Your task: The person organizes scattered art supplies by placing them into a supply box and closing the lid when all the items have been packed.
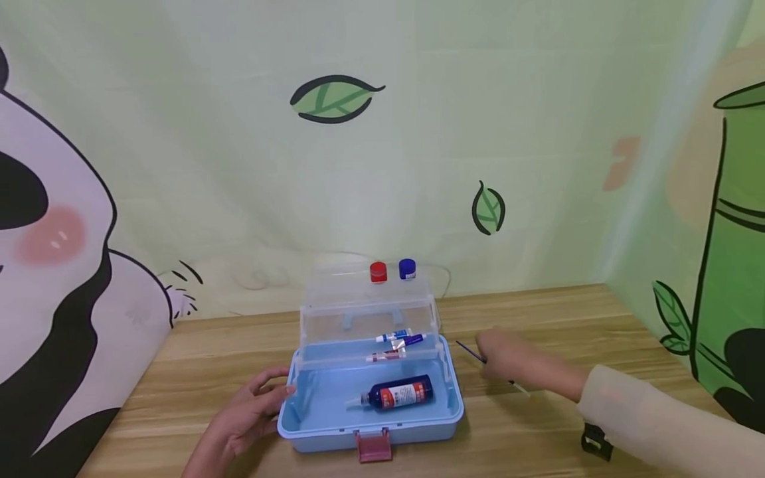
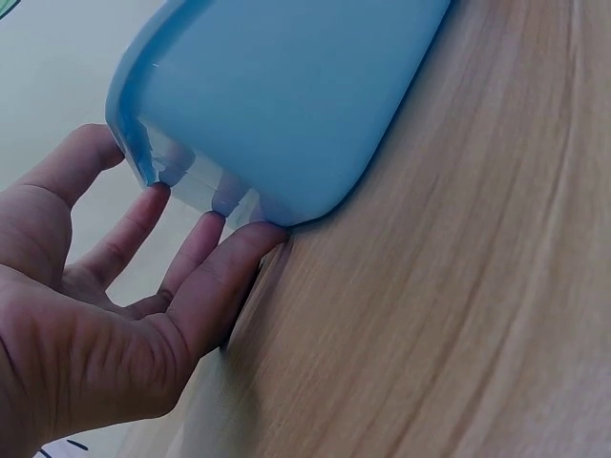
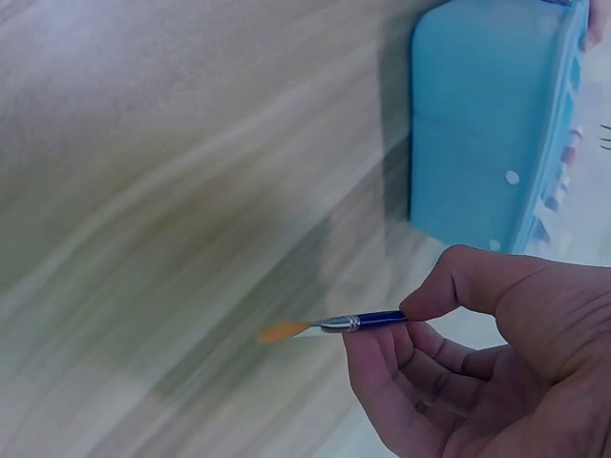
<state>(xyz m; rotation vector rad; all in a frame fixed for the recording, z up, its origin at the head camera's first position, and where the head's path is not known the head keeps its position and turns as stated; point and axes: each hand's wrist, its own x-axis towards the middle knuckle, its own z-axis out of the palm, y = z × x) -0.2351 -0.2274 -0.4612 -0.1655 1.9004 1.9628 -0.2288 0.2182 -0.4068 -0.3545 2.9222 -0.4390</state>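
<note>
My right hand [image 1: 514,362] pinches a paintbrush [image 3: 368,321] between thumb and fingers, to the right of the box; its bristles are orange-tan and its handle dark blue. Fingertips of my left hand [image 1: 254,411] rest spread along the left end of a light blue plastic box [image 2: 286,86], near its rim. The box stands opened on the table. Inside lies a dark blue bottle [image 1: 402,393] with a red and white label and a narrow nozzle. Several paint tubes [image 1: 385,356] lie in the clear tray [image 1: 313,355] raised at the back.
A red-lidded jar [image 1: 378,271] and a blue-lidded jar [image 1: 408,269] overlap the clear lid [image 1: 335,282] at the back. A pink latch [image 1: 374,446] hangs on the box front. Below the right sleeve is a small black object [image 1: 595,441]. Printed cloth [image 1: 418,133] backs the wooden table [image 1: 538,305].
</note>
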